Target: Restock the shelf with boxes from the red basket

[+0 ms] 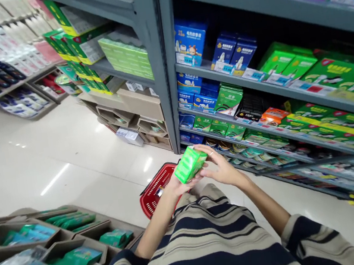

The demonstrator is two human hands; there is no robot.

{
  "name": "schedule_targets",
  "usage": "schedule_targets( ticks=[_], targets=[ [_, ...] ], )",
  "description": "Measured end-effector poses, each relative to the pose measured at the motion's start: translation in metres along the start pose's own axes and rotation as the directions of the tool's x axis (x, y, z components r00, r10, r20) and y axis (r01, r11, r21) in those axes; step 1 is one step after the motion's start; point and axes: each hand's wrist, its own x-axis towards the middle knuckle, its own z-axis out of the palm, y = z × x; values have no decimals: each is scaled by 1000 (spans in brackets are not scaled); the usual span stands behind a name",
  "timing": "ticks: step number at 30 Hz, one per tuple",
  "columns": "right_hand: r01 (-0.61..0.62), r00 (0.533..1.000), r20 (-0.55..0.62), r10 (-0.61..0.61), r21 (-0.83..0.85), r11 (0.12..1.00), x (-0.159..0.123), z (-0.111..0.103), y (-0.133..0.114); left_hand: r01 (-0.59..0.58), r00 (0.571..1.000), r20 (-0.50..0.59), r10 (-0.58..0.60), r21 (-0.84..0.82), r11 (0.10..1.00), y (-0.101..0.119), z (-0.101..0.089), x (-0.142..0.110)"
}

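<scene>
A small bright green box (189,164) is held in front of my body, tilted. My left hand (181,185) supports it from below, its fingers partly hidden behind the box. My right hand (216,164), with a ring on one finger, grips the box's right end with the fingertips along its far edge. Print on the box is too blurred to read. Just beyond my left forearm is a red shopping basket (150,190) with slotted walls, partly covered by my arm; a small item inside cannot be made out.
Grey shelving (267,73) on the right bears blue boxes (191,41) and green boxes (288,59). Cardboard display bins (70,240) with green packets stand at lower left. Beyond a pale tiled floor (52,153), more stocked shelves (0,55) rise at the upper left.
</scene>
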Motion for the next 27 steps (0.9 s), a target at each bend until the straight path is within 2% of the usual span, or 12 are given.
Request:
schedule_targets(
  ticks=[2, 4, 5, 7, 9, 11, 14, 16, 19, 22, 25, 27],
  targets=[
    [-81, 984, -149, 100, 128, 988, 0, -2, -1, -38, 997, 69, 36, 28, 999, 4, 11, 11],
    [-144, 938, -280, 203, 219, 965, 1, -6, 0, -129, 991, 50, 126, 78, 989, 10, 25, 19],
    [-164, 912, -332, 239, 238, 957, 1, -10, 0, -199, 980, 17, 198, 104, 974, 15, 33, 23],
    [-189, 867, -414, 277, 240, 952, 4, -22, -1, -356, 930, -20, 368, 211, 910, 28, 50, 29],
    [-195, 848, -450, 280, 227, 954, 6, -38, -3, -468, 870, 59, 489, 408, 784, 45, 68, 34],
    [-174, 860, -439, 260, 227, 958, 9, -57, -8, -522, 832, 181, 524, 574, 631, 63, 88, 40],
    [-129, 884, -416, 214, 224, 966, 11, -96, -25, -571, 797, 309, 519, 665, 481, 94, 124, 55],
    [-112, 869, -464, 172, 155, 982, 13, -130, -43, -624, 759, 419, 498, 686, 375, 115, 155, 71],
    [-93, 843, -532, 74, -8, 996, 17, -194, -73, -725, 650, 593, 476, 672, 154, 149, 213, 105],
    [-41, 869, -492, -54, -181, 983, 27, -261, -97, -802, 492, 746, 448, 589, -100, 183, 275, 140],
    [56, 863, -438, -253, -416, 908, 45, -317, -106, -791, 354, 845, 401, 499, -353, 214, 325, 162],
    [121, 846, -372, -383, -566, 815, 60, -343, -106, -753, 298, 873, 387, 464, -467, 230, 346, 167]
  ],
)
